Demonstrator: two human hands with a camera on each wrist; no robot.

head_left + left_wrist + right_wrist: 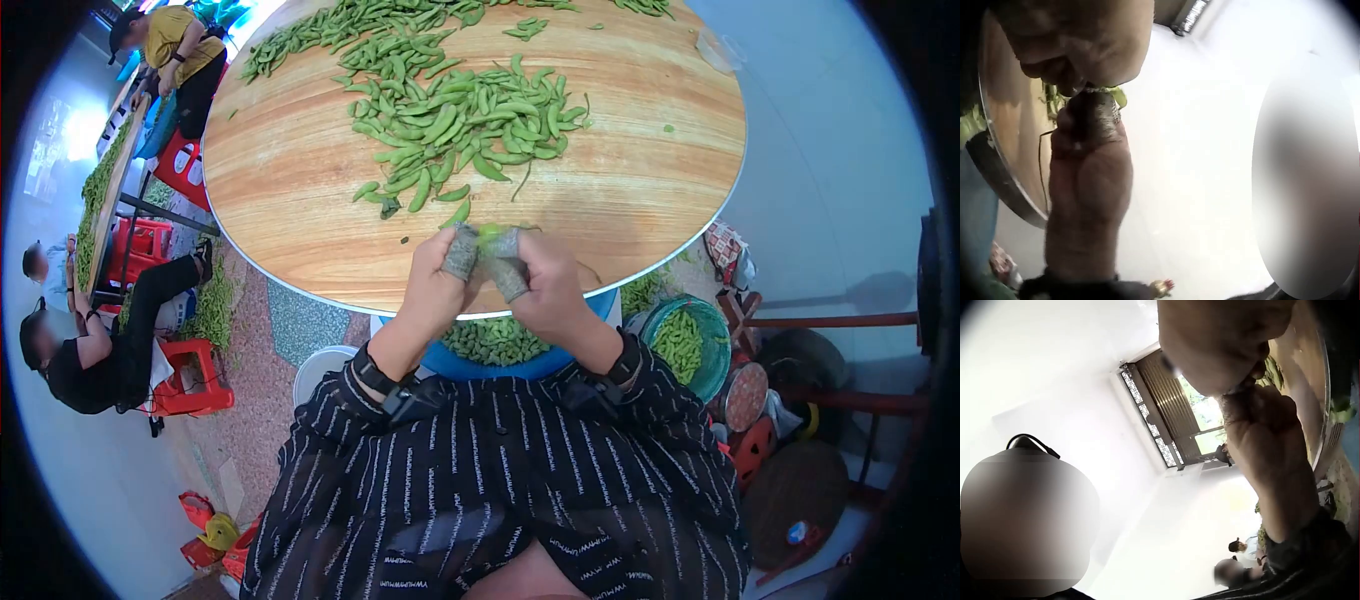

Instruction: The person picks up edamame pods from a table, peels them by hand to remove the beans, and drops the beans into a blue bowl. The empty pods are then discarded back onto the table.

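Observation:
Over the near edge of the round wooden table [300,220], my left hand [438,275] and right hand [552,285] meet with fingers curled in. Grey wrapping covers the thumbs and some fingertips. Between the fingertips they pinch a green soybean pod [489,231], blurred in the head view; a green piece of the pod [1121,97] also shows beside the wrapped thumb in the left wrist view. Just beyond the hands lies a loose pile of soybean pods [450,125]. Below them, under the table edge, a blue basin [435,362] holds many small green pieces.
More pods [400,40] cover the table's far side. A green basket [722,350] of pods stands at right, a white bucket [310,375] at left. Two people [90,350] sit near red stools [190,380] at another table [115,190]; a third person [180,50] is beyond.

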